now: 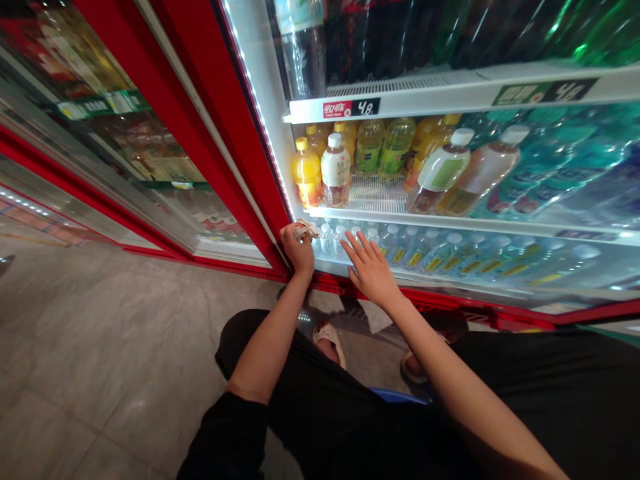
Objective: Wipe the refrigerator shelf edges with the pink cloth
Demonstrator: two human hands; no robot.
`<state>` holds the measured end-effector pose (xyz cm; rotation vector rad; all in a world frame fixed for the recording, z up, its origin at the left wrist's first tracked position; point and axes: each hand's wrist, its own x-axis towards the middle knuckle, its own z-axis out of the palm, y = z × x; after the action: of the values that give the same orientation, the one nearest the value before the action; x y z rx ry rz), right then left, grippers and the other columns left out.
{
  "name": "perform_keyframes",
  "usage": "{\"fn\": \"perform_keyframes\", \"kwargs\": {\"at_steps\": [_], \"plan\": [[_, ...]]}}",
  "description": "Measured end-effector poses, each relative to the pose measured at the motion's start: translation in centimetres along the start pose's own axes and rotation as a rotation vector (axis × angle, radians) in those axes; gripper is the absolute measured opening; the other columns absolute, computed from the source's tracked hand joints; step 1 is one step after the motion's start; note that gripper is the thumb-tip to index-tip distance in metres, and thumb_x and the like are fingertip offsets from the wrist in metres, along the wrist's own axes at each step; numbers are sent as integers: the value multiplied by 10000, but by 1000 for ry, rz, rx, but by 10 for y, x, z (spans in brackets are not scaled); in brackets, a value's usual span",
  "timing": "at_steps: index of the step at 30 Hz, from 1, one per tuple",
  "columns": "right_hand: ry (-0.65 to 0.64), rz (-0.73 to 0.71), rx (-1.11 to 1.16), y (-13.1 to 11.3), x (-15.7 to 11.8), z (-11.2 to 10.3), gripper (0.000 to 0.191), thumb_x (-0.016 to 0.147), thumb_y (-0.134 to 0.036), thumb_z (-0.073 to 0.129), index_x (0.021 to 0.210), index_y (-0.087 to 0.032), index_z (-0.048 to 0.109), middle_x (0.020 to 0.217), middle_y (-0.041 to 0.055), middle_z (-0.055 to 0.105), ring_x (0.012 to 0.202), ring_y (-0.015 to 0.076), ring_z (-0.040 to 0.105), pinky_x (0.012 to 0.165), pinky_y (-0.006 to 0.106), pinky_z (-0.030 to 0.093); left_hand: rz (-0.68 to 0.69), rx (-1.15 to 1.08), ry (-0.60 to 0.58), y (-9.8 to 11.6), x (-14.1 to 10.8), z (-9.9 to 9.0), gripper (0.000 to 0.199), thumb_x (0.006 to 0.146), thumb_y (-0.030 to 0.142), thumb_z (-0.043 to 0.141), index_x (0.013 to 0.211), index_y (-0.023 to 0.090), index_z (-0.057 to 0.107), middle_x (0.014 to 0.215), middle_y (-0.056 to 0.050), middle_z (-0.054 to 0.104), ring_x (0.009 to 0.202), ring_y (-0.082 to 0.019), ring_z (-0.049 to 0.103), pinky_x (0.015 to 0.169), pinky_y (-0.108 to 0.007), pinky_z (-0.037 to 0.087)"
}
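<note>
A crumpled pale cloth (306,230) is bunched in my left hand (299,251), which is closed on it at the lower left corner of a lit drinks cooler, beside the red door frame (260,143). To the right, my right hand (373,270) has its fingers spread, with nothing held, in front of the lowest row of bottles. It seems to lie against the glass, though contact is hard to tell. Above the hands, a shelf (360,217) carries an orange drink bottle (307,175) and a white-capped bottle (336,172).
Higher up runs another shelf edge (425,97) with price labels. More red-framed coolers (165,157) stand to the left. Below are the grey tiled floor (100,347), my knees in black trousers, my light shoes (333,340) and a blue edge (400,396) beneath me.
</note>
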<state>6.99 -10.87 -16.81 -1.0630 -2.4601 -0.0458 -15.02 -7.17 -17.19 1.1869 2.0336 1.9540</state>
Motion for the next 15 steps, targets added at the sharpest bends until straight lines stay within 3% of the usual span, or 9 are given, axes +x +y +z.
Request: {"fn": "perform_keyframes", "kwargs": {"at_steps": [4,9,15], "plan": [[7,15,-5,2,-3,1,792,1022,-183,482,1757,-222,191,1832,72,243,1718,259,154,1381,546,244,-36,-2,-8,-2,-9,4,320,836,-23,681,1007,234,596,1106,-23,563,1111,-196,667,1095,-394,532],[19,32,10,3,-11,3,841,1015,-184,496,1769,-247,129,1833,76,242,1716,271,165,1376,558,242,-19,-28,-118,5,-34,15,345,775,-44,736,952,233,630,1065,-10,579,996,-183,685,981,-348,580],[53,98,15,7,-23,6,876,1028,-213,508,1774,-270,52,1835,78,238,1715,294,175,1357,591,268,-16,-38,-76,8,-23,13,313,828,12,733,1015,241,630,1122,-25,573,1112,-196,664,1073,-374,545]]}}
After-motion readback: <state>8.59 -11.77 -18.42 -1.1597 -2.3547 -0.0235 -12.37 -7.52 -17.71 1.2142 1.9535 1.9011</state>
